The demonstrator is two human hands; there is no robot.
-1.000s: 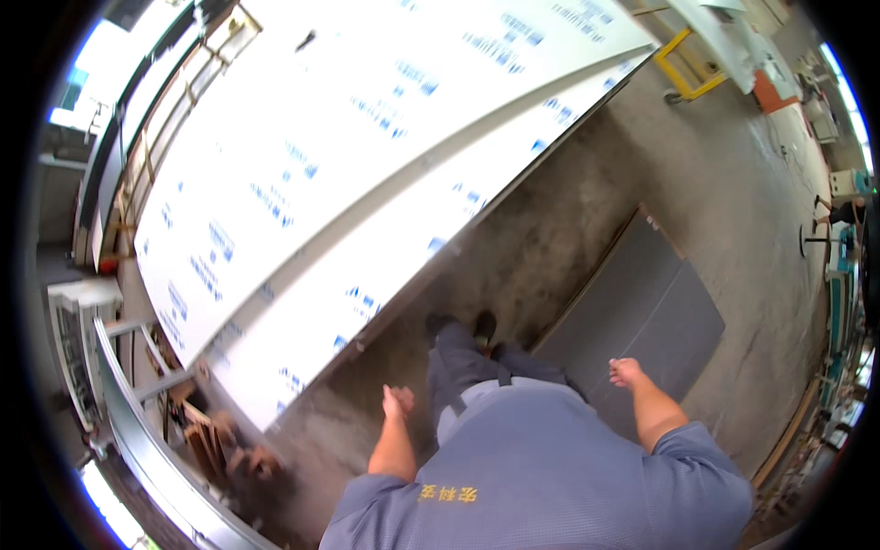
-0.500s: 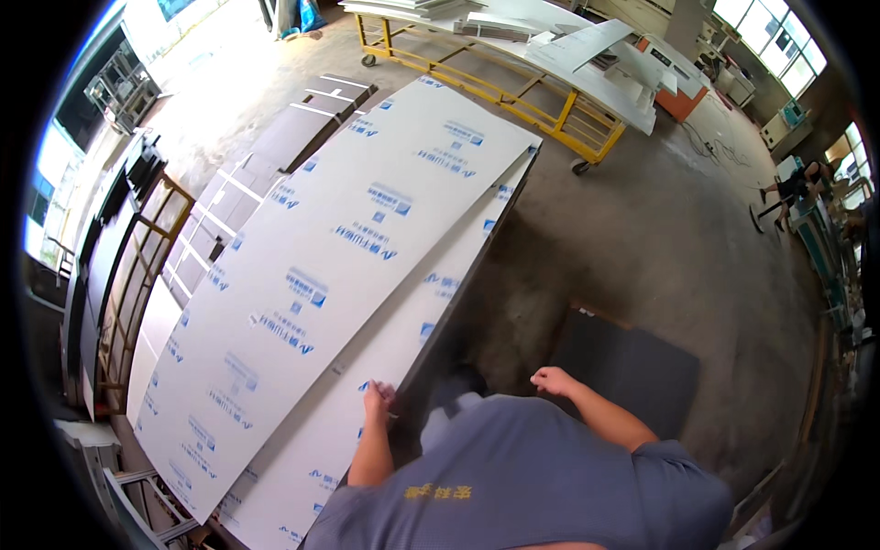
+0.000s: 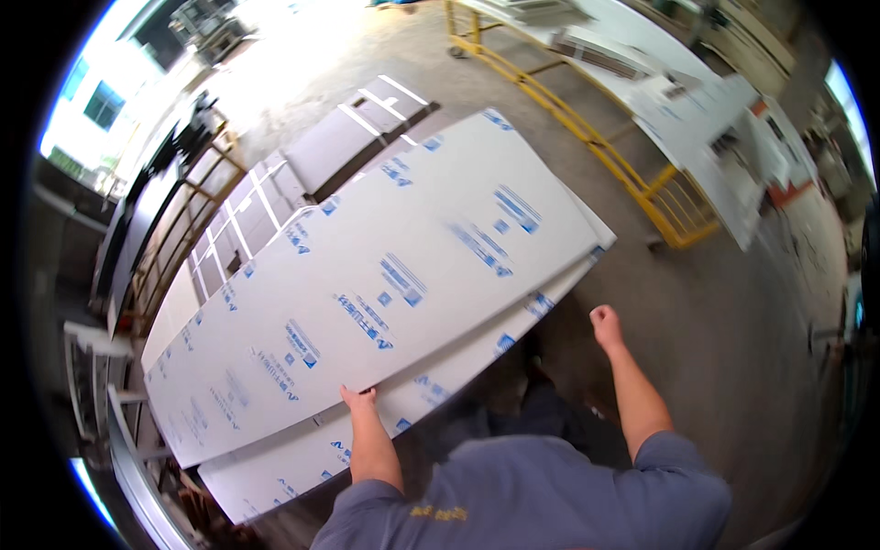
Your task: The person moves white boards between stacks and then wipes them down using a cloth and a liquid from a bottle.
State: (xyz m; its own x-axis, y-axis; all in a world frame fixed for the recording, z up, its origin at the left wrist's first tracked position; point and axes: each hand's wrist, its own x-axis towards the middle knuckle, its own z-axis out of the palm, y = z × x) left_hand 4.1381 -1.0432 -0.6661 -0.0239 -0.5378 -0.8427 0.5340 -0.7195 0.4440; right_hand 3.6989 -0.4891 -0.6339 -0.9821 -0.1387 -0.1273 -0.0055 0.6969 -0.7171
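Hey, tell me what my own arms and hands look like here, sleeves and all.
The left hand and right hand are ungloved, the forearms bare, with no watch or band visible. Short sleeves belong to a grey-blue shirt with small yellow lettering.

The left hand (image 3: 361,400) has reached the upper panel (image 3: 371,289).

I have the left hand (image 3: 359,397) extended ahead, its forearm (image 3: 376,449) angled slightly leftward, the exact finger pose unclear to me. My right hand (image 3: 604,324) sits farther forward, fingers curled in, its forearm (image 3: 638,394) slanting inward from the elbow.
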